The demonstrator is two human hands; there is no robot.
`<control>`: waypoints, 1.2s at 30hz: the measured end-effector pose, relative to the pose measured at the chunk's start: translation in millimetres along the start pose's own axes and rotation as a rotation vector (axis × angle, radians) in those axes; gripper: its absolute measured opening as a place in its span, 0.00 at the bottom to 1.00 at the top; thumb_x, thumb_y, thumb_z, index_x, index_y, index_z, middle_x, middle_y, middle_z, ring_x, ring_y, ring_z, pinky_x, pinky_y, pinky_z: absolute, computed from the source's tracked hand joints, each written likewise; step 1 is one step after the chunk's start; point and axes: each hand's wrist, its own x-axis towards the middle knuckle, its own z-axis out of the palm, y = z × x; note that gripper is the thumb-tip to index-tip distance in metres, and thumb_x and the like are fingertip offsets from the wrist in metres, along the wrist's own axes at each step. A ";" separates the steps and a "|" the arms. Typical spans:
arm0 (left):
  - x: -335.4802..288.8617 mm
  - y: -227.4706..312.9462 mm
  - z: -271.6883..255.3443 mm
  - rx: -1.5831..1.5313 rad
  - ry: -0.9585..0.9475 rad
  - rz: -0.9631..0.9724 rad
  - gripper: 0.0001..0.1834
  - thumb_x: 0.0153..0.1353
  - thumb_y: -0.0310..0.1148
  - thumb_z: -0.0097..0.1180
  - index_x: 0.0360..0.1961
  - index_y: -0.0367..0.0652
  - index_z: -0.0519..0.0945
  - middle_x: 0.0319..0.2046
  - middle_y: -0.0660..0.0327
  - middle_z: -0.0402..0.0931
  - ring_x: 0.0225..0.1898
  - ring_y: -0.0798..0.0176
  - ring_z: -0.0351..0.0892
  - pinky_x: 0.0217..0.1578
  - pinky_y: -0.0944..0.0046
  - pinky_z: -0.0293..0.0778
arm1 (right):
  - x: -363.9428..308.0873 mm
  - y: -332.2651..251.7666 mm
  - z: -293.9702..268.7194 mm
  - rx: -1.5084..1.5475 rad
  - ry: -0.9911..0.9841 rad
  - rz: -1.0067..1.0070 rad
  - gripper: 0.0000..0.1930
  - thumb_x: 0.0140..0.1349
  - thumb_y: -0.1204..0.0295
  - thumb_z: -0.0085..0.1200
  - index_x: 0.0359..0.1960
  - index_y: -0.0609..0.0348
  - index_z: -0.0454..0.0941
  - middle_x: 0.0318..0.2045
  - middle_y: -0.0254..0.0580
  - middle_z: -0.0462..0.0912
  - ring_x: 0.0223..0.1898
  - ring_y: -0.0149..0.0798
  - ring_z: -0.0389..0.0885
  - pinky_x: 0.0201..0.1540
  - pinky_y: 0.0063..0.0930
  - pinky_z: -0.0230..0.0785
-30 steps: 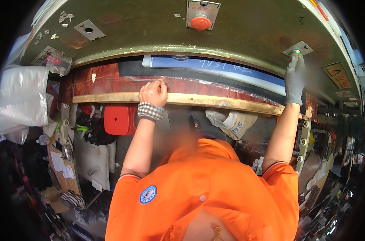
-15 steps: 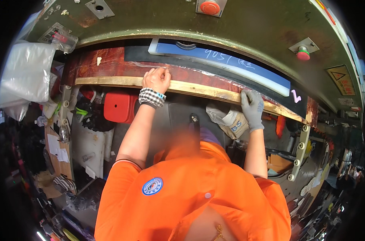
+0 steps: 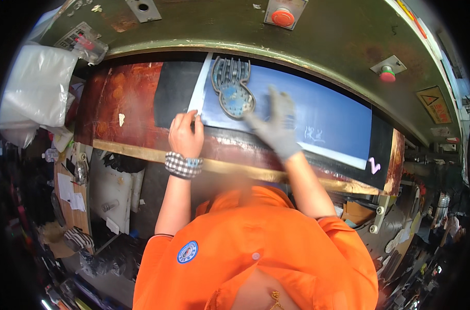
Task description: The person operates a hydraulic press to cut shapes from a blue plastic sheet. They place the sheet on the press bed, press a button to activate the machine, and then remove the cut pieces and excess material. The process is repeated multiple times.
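Observation:
A cutting die (image 3: 236, 92) with a dark metal rim, strips at its far end and a blue pin-studded rounded near end lies on a blue sheet (image 3: 330, 111). Beneath the sheet is a white board (image 3: 199, 93). My left hand (image 3: 187, 135), bare with a checked wristband, has its fingers bent together at the near left corner of the white board. Just right of the die, my right hand (image 3: 277, 124) in a grey glove is blurred by motion, fingers apart. Its thumb is by the die's near end; whether they touch I cannot tell.
The boards lie on a black mat (image 3: 178, 95) over a red-brown table board (image 3: 126, 93) with a wooden front edge (image 3: 142, 151). Above hangs a green machine beam (image 3: 193, 31) with red buttons (image 3: 283, 17). Clear plastic bags (image 3: 38, 88) hang at left.
The table board has come toward me, baring more blue sheet and the die. Both hands have left its wooden edge: my left onto the white board's corner, my right leftward beside the die.

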 end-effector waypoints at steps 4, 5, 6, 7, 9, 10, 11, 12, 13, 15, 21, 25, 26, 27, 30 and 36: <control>6.8 9.2 -1.7 0.243 -0.212 -0.187 0.13 0.66 0.39 0.54 0.42 0.40 0.80 0.30 0.45 0.80 0.32 0.38 0.81 0.35 0.44 0.77 | -11.2 -49.5 48.9 -0.019 -0.074 -0.041 0.45 0.42 0.58 0.71 0.64 0.62 0.67 0.53 0.59 0.73 0.58 0.60 0.71 0.65 0.53 0.59; 1.4 11.4 -2.1 0.313 -0.287 -0.245 0.13 0.67 0.41 0.54 0.38 0.41 0.79 0.27 0.46 0.80 0.30 0.39 0.81 0.33 0.44 0.76 | -19.8 -57.5 51.3 0.009 -0.025 -0.026 0.45 0.41 0.59 0.71 0.64 0.62 0.68 0.53 0.59 0.73 0.58 0.60 0.70 0.65 0.53 0.60; -6.7 12.8 -3.8 0.387 -0.395 -0.337 0.13 0.67 0.42 0.53 0.35 0.42 0.78 0.24 0.46 0.80 0.28 0.39 0.81 0.31 0.44 0.76 | -27.9 -63.2 50.5 0.073 0.002 -0.046 0.45 0.40 0.60 0.71 0.64 0.61 0.68 0.53 0.59 0.72 0.58 0.61 0.69 0.64 0.54 0.60; -16.4 12.8 -7.1 0.387 -0.356 -0.274 0.14 0.68 0.42 0.52 0.33 0.42 0.76 0.23 0.48 0.79 0.27 0.40 0.81 0.29 0.44 0.76 | -36.0 -67.7 46.1 0.130 0.000 -0.032 0.45 0.39 0.61 0.72 0.63 0.60 0.68 0.52 0.59 0.72 0.58 0.63 0.69 0.64 0.55 0.60; -34.3 10.1 -14.2 0.381 -0.289 -0.156 0.16 0.68 0.42 0.53 0.28 0.42 0.72 0.21 0.52 0.78 0.25 0.44 0.80 0.25 0.47 0.74 | -48.1 -72.7 31.4 0.255 -0.062 0.061 0.46 0.40 0.62 0.73 0.64 0.63 0.68 0.51 0.56 0.74 0.54 0.55 0.73 0.59 0.44 0.67; -42.0 8.7 -17.7 0.359 -0.266 -0.126 0.15 0.68 0.42 0.53 0.28 0.42 0.72 0.21 0.52 0.78 0.25 0.45 0.80 0.25 0.47 0.74 | -52.4 -72.1 20.8 0.448 -0.071 0.178 0.46 0.42 0.62 0.73 0.65 0.64 0.67 0.52 0.54 0.74 0.54 0.51 0.75 0.58 0.40 0.68; -48.5 7.0 -22.2 0.339 -0.268 -0.111 0.15 0.68 0.41 0.54 0.28 0.42 0.72 0.21 0.53 0.77 0.25 0.45 0.80 0.25 0.47 0.74 | -55.4 -70.2 9.7 0.644 -0.088 0.313 0.46 0.43 0.61 0.73 0.66 0.65 0.66 0.53 0.53 0.75 0.53 0.47 0.76 0.57 0.35 0.69; -54.1 6.2 -26.4 0.318 -0.237 -0.080 0.15 0.67 0.41 0.54 0.28 0.42 0.71 0.20 0.53 0.77 0.25 0.45 0.79 0.25 0.47 0.73 | -57.0 -66.8 -1.8 0.838 -0.110 0.427 0.46 0.45 0.61 0.72 0.66 0.66 0.65 0.53 0.52 0.76 0.53 0.43 0.77 0.56 0.31 0.70; -57.9 5.4 -30.0 0.339 -0.278 -0.073 0.15 0.68 0.42 0.53 0.28 0.43 0.71 0.22 0.55 0.76 0.27 0.48 0.79 0.27 0.49 0.74 | -56.8 -60.6 -14.0 1.046 -0.072 0.603 0.46 0.46 0.62 0.72 0.67 0.66 0.64 0.54 0.51 0.76 0.52 0.40 0.77 0.56 0.28 0.70; -62.7 5.0 -36.7 0.325 -0.297 -0.078 0.15 0.67 0.41 0.55 0.28 0.42 0.71 0.21 0.54 0.77 0.26 0.46 0.79 0.26 0.49 0.73 | -54.7 -48.1 -35.8 1.355 0.048 0.741 0.44 0.49 0.64 0.72 0.67 0.67 0.64 0.56 0.50 0.76 0.53 0.36 0.77 0.56 0.26 0.69; -66.6 3.1 -46.2 0.273 -0.367 -0.050 0.13 0.67 0.38 0.55 0.30 0.42 0.71 0.21 0.53 0.77 0.24 0.44 0.79 0.25 0.48 0.73 | -71.7 -33.1 -94.6 0.797 0.097 0.533 0.42 0.47 0.70 0.73 0.65 0.68 0.67 0.56 0.48 0.77 0.54 0.36 0.77 0.60 0.29 0.68; -67.1 1.9 -45.8 0.330 -0.421 -0.055 0.13 0.67 0.39 0.53 0.30 0.41 0.70 0.22 0.53 0.77 0.25 0.46 0.79 0.26 0.47 0.74 | -83.4 -21.4 -89.4 0.665 -0.005 0.408 0.42 0.45 0.67 0.75 0.64 0.65 0.70 0.58 0.48 0.75 0.58 0.39 0.75 0.62 0.32 0.68; -66.6 1.7 -45.2 0.314 -0.413 -0.056 0.13 0.67 0.38 0.53 0.30 0.41 0.70 0.22 0.54 0.77 0.25 0.46 0.79 0.25 0.47 0.73 | -82.8 -16.1 -78.7 0.542 -0.051 0.350 0.42 0.42 0.66 0.75 0.63 0.63 0.71 0.57 0.50 0.75 0.58 0.45 0.75 0.61 0.37 0.69; -66.2 1.8 -44.5 0.317 -0.402 -0.056 0.13 0.67 0.39 0.54 0.30 0.42 0.70 0.21 0.54 0.76 0.25 0.46 0.79 0.25 0.47 0.73 | -82.6 -11.2 -67.7 0.398 -0.077 0.209 0.42 0.41 0.66 0.75 0.62 0.62 0.72 0.56 0.52 0.74 0.58 0.48 0.74 0.61 0.39 0.68; -62.6 0.6 -40.5 0.322 -0.369 -0.051 0.13 0.66 0.39 0.55 0.29 0.43 0.71 0.19 0.54 0.75 0.24 0.47 0.79 0.24 0.48 0.72 | -84.2 -4.4 -39.2 0.150 -0.094 0.041 0.44 0.38 0.67 0.75 0.62 0.62 0.71 0.55 0.55 0.72 0.57 0.55 0.71 0.61 0.44 0.67; -47.1 -8.3 -13.5 0.303 -0.199 0.010 0.13 0.66 0.36 0.55 0.25 0.44 0.71 0.17 0.55 0.74 0.22 0.48 0.77 0.23 0.49 0.71 | -60.2 9.9 -27.1 0.035 -0.128 -0.005 0.52 0.41 0.63 0.74 0.68 0.65 0.59 0.56 0.58 0.70 0.58 0.59 0.68 0.62 0.46 0.64</control>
